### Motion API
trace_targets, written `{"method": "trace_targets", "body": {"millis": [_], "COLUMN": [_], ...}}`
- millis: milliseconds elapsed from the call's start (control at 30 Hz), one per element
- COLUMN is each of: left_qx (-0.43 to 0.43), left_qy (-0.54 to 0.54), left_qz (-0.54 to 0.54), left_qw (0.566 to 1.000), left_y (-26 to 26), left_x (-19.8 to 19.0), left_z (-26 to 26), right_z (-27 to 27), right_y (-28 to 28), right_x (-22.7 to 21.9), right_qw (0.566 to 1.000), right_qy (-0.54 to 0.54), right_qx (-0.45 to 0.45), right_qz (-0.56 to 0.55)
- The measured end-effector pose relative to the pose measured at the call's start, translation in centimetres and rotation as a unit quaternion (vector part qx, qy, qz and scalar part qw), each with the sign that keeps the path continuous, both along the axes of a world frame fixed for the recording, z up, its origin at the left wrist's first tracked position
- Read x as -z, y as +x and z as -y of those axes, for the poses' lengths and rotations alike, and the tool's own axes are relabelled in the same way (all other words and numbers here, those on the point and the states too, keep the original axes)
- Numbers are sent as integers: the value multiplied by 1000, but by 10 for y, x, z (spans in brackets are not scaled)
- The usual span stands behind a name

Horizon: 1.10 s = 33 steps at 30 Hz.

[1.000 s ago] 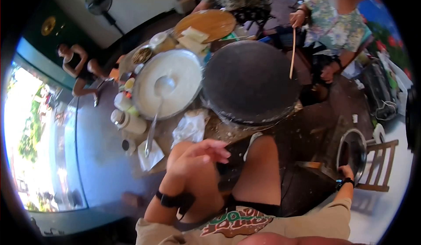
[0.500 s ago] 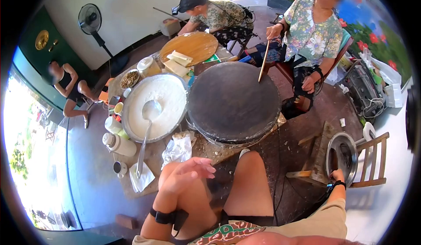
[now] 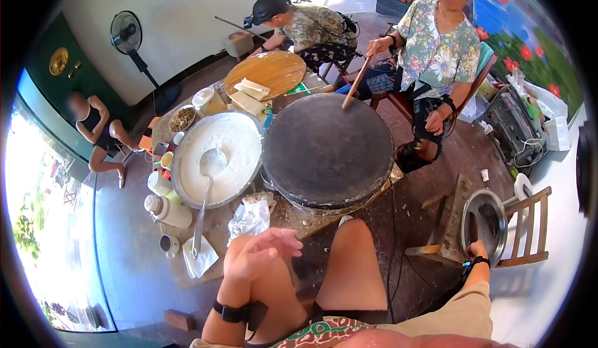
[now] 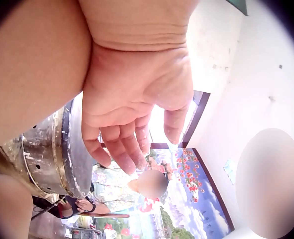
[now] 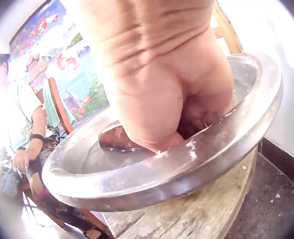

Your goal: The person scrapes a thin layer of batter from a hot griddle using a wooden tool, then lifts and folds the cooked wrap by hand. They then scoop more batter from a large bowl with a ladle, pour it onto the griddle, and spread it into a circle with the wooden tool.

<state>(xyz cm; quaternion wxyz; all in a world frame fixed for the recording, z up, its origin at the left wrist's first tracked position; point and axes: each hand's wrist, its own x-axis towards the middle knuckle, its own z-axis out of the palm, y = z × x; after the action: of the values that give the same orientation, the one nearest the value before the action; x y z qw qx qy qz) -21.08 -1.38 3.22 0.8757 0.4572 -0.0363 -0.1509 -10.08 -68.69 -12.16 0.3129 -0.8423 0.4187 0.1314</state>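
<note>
My left hand (image 3: 265, 245) hovers over my left knee with its fingers loosely bent and nothing in them; its palm (image 4: 137, 87) shows in the left wrist view. In front of it is a large round dark griddle (image 3: 327, 152). At lower right my right hand (image 3: 478, 249) reaches into a metal basin (image 5: 102, 186) holding some water. Its fingers curl round a dark brown flat piece (image 5: 118, 138), partly hidden under the palm. A wide bowl of white batter (image 3: 233, 136) has a ladle (image 3: 204, 214) lying in it.
A seated person (image 3: 430, 49) across the griddle holds a wooden stick (image 3: 358, 83) to its surface. White cloth (image 3: 249, 217), a thermos (image 3: 168, 211) and a mug (image 3: 169, 244) stand or lie near my left. The basin rests on a wooden chair (image 3: 529, 230).
The head view has tilted up and steadied. The seated person's stick has swung leftward to the griddle's far edge. My hands stay in nearly the same places.
</note>
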Motion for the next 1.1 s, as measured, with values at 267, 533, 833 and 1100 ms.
{"method": "trace_targets", "body": {"millis": [267, 533, 833, 1100], "left_qx": [-18, -71, -70, -36], "left_qy": [12, 42, 42, 15], "left_qz": [-2, 17, -32, -27], "left_qw": [1000, 996, 996, 999], "left_y": [1, -2, 13, 18], "left_x": [-1, 15, 0, 3], "left_z": [2, -1, 14, 12], "right_z": [53, 17, 5, 22], "right_y": [13, 57, 100, 100], "right_x": [52, 22, 28, 35], "right_qw": [981, 920, 904, 876], "right_qy": [-86, -316, -350, -384], "right_qx": [-123, -163, -239, -280], "right_qz": [122, 167, -58, -84]}}
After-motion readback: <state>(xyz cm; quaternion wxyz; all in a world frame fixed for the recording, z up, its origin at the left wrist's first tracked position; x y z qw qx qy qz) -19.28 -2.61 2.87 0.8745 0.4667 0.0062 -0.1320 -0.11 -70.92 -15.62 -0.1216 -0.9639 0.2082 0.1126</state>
